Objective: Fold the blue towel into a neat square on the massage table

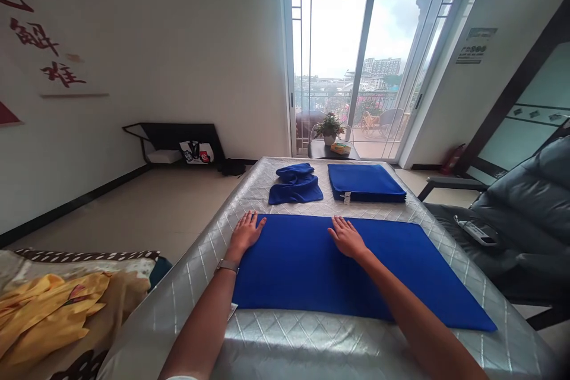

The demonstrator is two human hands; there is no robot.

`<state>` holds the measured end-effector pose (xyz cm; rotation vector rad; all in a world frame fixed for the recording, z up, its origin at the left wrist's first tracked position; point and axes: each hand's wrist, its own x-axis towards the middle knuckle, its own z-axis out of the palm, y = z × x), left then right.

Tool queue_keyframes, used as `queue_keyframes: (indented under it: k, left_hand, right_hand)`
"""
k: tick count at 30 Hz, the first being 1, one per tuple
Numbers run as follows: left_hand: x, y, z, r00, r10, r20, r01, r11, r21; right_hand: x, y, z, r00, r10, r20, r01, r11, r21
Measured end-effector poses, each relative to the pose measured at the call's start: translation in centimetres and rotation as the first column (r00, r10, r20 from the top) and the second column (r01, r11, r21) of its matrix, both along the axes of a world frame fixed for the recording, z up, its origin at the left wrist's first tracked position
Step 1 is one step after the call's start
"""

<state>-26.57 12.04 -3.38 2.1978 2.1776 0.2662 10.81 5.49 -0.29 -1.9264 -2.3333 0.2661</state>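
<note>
A blue towel (303,273) lies spread flat across the silver quilted table cover (329,341). My left hand (247,231) rests palm down at its far left corner, fingers stretched out and slightly apart. On the far edge, near the middle, my right hand (347,237) also lies flat with its fingers extended. Neither hand grips the cloth. Beyond them sits a crumpled blue towel (296,184), and to its right a neat stack of folded blue towels (367,181) with a white tag at the front. A small white label pokes out by my left forearm.
A dark padded armchair (512,208) with a white power strip (476,231) on it stands at the right. Yellow clothing (48,314) lies at the lower left. A potted plant (329,127) stands on a small chair beyond the table, before glass sliding doors.
</note>
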Motion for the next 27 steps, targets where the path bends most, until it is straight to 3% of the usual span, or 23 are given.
queue_keyframes:
  k: [2, 4, 9, 12, 14, 18, 22, 25, 27]
  left_hand:
    - [0.0, 0.0, 0.0, 1.0, 0.004, 0.001, -0.004, 1.0, 0.006]
    - [0.0, 0.0, -0.1, 1.0, 0.005, -0.009, -0.005, 1.0, 0.008]
    - [-0.2, 0.2, -0.6, 0.999, -0.002, -0.047, 0.004, 0.999, 0.032]
    - [-0.3, 0.4, -1.0, 0.999, -0.004, -0.052, 0.007, 0.999, 0.051]
    - [-0.3, 0.5, -1.2, 0.999, 0.003, -0.039, -0.001, 0.998, 0.057]
    - [-0.2, 0.3, -0.8, 1.0, 0.018, -0.02, -0.017, 0.999, 0.037]
    - [0.6, 0.2, 1.0, 0.993, 0.102, -0.06, -0.104, 0.994, -0.033]
    - [3.9, -0.2, 2.8, 0.976, 0.181, -0.122, -0.189, 0.981, -0.055]
    - [8.0, -1.0, 3.5, 0.989, 0.062, -0.131, -0.068, 0.997, -0.042]
  right_hand:
    - [-0.3, 0.1, -0.5, 1.0, 0.0, 0.002, 0.0, 1.0, -0.008]
    - [1.6, -0.1, -0.9, 0.999, -0.028, 0.025, 0.029, 1.0, -0.011]
    - [12.5, -1.2, -1.9, 0.973, -0.207, 0.102, 0.208, 0.978, 0.007]
    - [19.1, -2.2, -2.6, 0.918, -0.368, 0.15, 0.366, 0.93, 0.039]
    - [21.8, -2.5, -2.8, 0.88, -0.447, 0.161, 0.447, 0.894, 0.039]
    - [23.2, -2.7, -2.7, 0.847, -0.509, 0.154, 0.511, 0.859, 0.026]
    - [22.4, -2.7, -2.4, 0.846, -0.516, 0.138, 0.513, 0.856, 0.055]
    - [22.2, -2.8, -2.4, 0.85, -0.513, 0.116, 0.509, 0.858, 0.066]
    - [22.4, -2.8, -2.5, 0.853, -0.512, 0.104, 0.507, 0.859, 0.065]
